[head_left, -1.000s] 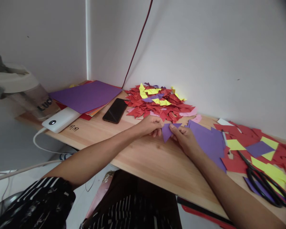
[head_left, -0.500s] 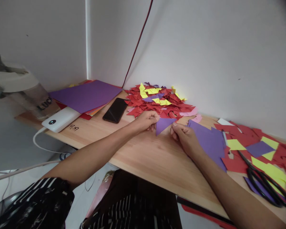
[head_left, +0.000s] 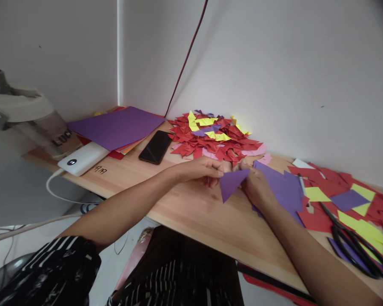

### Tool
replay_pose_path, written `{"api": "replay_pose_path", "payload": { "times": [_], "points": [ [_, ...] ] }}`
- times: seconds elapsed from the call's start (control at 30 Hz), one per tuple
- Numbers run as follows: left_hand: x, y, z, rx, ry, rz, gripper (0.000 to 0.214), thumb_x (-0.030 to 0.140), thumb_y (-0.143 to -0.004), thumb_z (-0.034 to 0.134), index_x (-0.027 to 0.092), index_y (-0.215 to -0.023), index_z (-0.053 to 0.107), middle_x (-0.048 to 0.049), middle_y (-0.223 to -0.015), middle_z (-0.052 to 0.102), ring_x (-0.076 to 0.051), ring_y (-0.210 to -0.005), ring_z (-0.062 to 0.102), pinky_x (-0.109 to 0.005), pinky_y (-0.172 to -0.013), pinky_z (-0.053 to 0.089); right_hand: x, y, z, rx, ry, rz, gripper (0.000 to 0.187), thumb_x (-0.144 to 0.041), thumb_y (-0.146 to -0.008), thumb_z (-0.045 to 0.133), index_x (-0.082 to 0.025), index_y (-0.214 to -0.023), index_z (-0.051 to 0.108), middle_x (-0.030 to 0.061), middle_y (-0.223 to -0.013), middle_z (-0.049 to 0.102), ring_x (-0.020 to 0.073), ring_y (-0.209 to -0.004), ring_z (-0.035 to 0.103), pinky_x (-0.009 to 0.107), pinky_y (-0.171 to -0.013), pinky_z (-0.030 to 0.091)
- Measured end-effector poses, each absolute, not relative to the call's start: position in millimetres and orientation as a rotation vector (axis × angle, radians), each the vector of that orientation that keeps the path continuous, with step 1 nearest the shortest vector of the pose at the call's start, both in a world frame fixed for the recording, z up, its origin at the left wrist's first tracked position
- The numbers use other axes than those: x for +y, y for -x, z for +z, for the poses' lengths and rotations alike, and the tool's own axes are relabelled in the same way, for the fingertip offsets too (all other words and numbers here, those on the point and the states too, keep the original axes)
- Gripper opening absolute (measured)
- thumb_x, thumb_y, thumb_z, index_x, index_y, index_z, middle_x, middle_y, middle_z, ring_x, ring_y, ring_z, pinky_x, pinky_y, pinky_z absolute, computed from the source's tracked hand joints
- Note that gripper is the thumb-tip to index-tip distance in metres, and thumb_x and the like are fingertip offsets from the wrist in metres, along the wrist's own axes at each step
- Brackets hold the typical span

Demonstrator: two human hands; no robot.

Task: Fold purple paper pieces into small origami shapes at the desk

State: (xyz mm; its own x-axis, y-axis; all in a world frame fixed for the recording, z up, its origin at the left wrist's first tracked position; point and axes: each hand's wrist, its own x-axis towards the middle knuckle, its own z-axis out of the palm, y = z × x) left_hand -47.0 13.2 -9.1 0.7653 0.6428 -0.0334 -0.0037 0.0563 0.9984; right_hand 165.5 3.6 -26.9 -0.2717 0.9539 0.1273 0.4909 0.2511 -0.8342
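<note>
We pinch a purple paper triangle (head_left: 231, 183) in our left hand (head_left: 204, 171), its right corner against our right hand (head_left: 258, 183), whose own hold we cannot tell. Beyond our grip sits a heap of folded papers (head_left: 207, 140); rightward lie purple sheets (head_left: 284, 189) and, farther off, black scissors (head_left: 335, 227).

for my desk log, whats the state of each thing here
Small purple paper triangle: pinched by left hand, right hand at opposite corner
Black rectangular smartphone: flat, screen dark
White plastic power bank: display lit, white cable plugged in
Black scissors: lying down, blades apparently shut
Large purple paper sheet: lying unfolded
Clear plastic bottle: white lid on
Multicoloured folded-paper pile: loosely heaped
</note>
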Motion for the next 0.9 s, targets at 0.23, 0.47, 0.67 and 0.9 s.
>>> {"api": "replay_pose_path", "payload": {
  "times": [0.23,0.47,0.67,0.9],
  "points": [
    [10,37,-11,0.690,-1.736,0.477,0.015,0.025,-0.085,0.057,0.015,-0.073,0.055,0.0037,-0.049,0.051,-0.006,-0.042,0.047,-0.017,-0.044,0.031,-9,-160,-10,-2.018,1.180,1.244,0.052,-0.064,-0.082,0.052,-0.019,-0.055,0.054,0.0015,-0.056,0.054,0.0158,-0.055,0.051,0.027,-0.051,0.037],
    [10,35,-20,0.840,-1.910,0.717,0.018,0.031,-0.082,0.060,0.014,-0.075,0.057,0.0054,-0.055,0.045,-0.006,-0.050,0.039,-0.018,-0.048,0.028,-4,-163,-21,-2.166,1.233,1.033,0.053,-0.064,-0.085,0.047,-0.019,-0.058,0.046,-0.0023,-0.054,0.039,0.0101,-0.052,0.035,0.024,-0.048,0.027],
    [15,32,-24,0.711,-1.780,0.779,0.023,0.036,-0.084,0.057,0.013,-0.080,0.055,0.0047,-0.060,0.045,-0.007,-0.055,0.037,-0.019,-0.053,0.028,-4,-163,-20,-2.107,1.240,1.058,0.058,-0.071,-0.083,0.042,-0.019,-0.060,0.046,-0.0018,-0.055,0.041,0.0107,-0.053,0.037,0.024,-0.049,0.029],
    [16,31,-28,0.763,-1.750,0.822,0.025,0.039,-0.083,0.058,0.014,-0.078,0.056,0.0058,-0.057,0.041,-0.007,-0.052,0.034,-0.021,-0.052,0.025,-7,-160,-24,-2.129,1.263,1.021,0.054,-0.065,-0.089,0.040,-0.019,-0.062,0.049,-0.0013,-0.056,0.048,0.0114,-0.052,0.040,0.025,-0.051,0.032]
  ]
}}
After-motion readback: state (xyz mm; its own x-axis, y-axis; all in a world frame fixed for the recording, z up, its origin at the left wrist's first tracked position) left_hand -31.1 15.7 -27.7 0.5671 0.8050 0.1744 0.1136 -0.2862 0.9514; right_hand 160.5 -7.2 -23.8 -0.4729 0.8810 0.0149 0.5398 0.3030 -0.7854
